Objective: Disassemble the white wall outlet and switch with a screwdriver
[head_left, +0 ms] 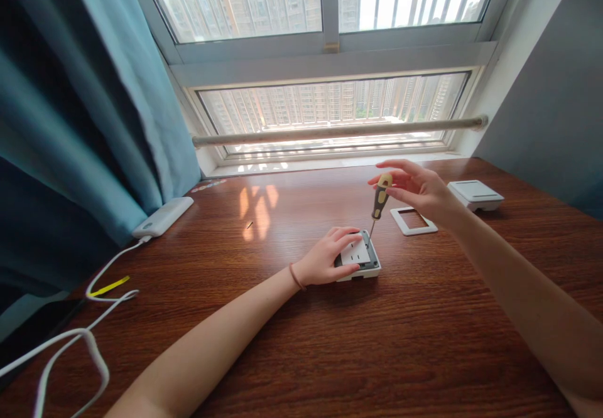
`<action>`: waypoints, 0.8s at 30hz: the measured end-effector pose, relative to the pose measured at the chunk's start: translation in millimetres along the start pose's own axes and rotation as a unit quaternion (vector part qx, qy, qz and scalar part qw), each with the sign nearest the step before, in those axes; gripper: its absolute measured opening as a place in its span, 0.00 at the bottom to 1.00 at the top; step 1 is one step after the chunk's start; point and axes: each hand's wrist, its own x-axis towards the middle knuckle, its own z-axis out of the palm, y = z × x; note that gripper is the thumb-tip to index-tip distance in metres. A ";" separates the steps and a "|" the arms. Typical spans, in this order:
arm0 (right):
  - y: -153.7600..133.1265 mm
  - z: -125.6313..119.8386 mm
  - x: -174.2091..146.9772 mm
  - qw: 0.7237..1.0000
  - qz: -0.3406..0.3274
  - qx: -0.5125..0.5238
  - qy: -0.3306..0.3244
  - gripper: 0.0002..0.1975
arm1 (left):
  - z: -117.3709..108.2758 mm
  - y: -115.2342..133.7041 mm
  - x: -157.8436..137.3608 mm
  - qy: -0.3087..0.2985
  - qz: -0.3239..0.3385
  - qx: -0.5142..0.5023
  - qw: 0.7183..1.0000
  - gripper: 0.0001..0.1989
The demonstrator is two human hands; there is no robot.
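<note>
A white wall socket [354,253] with a dark inner frame sits in a white box on the table. My left hand [328,258] steadies it, the thumb along the near side and the fingers over the far part. In my right hand [414,187] is a screwdriver [380,199] with a yellow and dark grey handle, held near its top between thumb and fingers. Its shaft slants down, and the tip meets the right side of the socket's frame. Whether a screw is under the tip is too small to tell.
Right of the socket lies a white cover frame [411,231]; beyond it stands another white switch or socket box [475,194]. At left are a white power strip [162,217] with its cable and a yellow strip [109,286]. A small screw-like piece [249,225] lies near the sunlit patch.
</note>
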 end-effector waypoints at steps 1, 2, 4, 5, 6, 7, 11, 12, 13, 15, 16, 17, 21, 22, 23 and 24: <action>-0.8 -0.9 0.1 1.000 -0.003 0.000 -0.012 0.18 | 0.0 0.0 0.0 0.001 0.000 0.001 1.000 0.28; -0.8 -0.9 0.4 1.000 -0.009 -0.007 -0.014 0.16 | -0.2 0.1 -0.1 0.001 0.001 0.002 1.000 0.28; 0.8 1.4 1.4 0.999 -0.024 -0.036 0.011 0.13 | -0.6 0.5 -0.2 0.000 0.001 0.001 1.000 0.28; 2.0 3.1 1.9 0.997 -0.031 -0.056 0.035 0.13 | -0.9 0.8 -0.2 -0.001 0.001 0.001 1.000 0.28; 3.0 4.6 2.3 0.994 -0.037 -0.077 0.063 0.12 | -1.1 1.0 -0.2 -0.002 0.001 0.001 1.000 0.28; 3.5 5.6 2.5 0.990 -0.042 -0.096 0.090 0.12 | -1.3 1.2 -0.2 -0.002 0.000 0.001 1.000 0.28; -1.8 0.9 1.1 0.990 -0.026 -0.104 0.095 0.11 | -1.4 1.5 -0.1 0.001 -0.001 -0.001 1.000 0.28; -4.6 -2.0 0.4 0.994 -0.016 -0.081 0.067 0.11 | -1.4 1.5 0.0 0.001 -0.001 -0.002 1.000 0.28; -7.6 -5.1 -0.4 0.998 -0.006 -0.053 0.033 0.12 | -1.3 1.6 0.0 0.001 -0.001 -0.003 1.000 0.28; -13.4 -10.1 -1.9 0.999 0.008 -0.005 -0.039 0.14 | -1.3 1.8 0.1 0.000 -0.005 -0.003 1.000 0.28; -15.7 -11.3 -2.5 0.998 0.008 0.002 -0.066 0.15 | -1.4 2.0 0.1 -0.001 -0.007 -0.002 1.000 0.28; -17.5 -11.5 -2.8 0.997 0.004 -0.004 -0.083 0.15 | -1.5 2.2 0.2 -0.003 -0.008 -0.002 1.000 0.28; -16.8 -4.0 -2.4 0.995 -0.031 -0.074 -0.051 0.13 | -2.0 3.0 0.4 -0.008 -0.009 -0.001 1.000 0.27; -14.9 -1.4 -1.8 0.994 -0.042 -0.096 -0.025 0.13 | -2.0 3.0 0.5 -0.008 -0.009 -0.001 1.000 0.27; -12.7 0.8 -1.1 0.991 -0.052 -0.125 0.006 0.13 | -2.0 3.1 0.5 -0.007 -0.010 -0.001 1.000 0.27; -10.4 2.3 -0.4 0.985 -0.060 -0.157 0.041 0.12 | -2.0 3.0 0.6 -0.008 -0.010 -0.001 1.000 0.27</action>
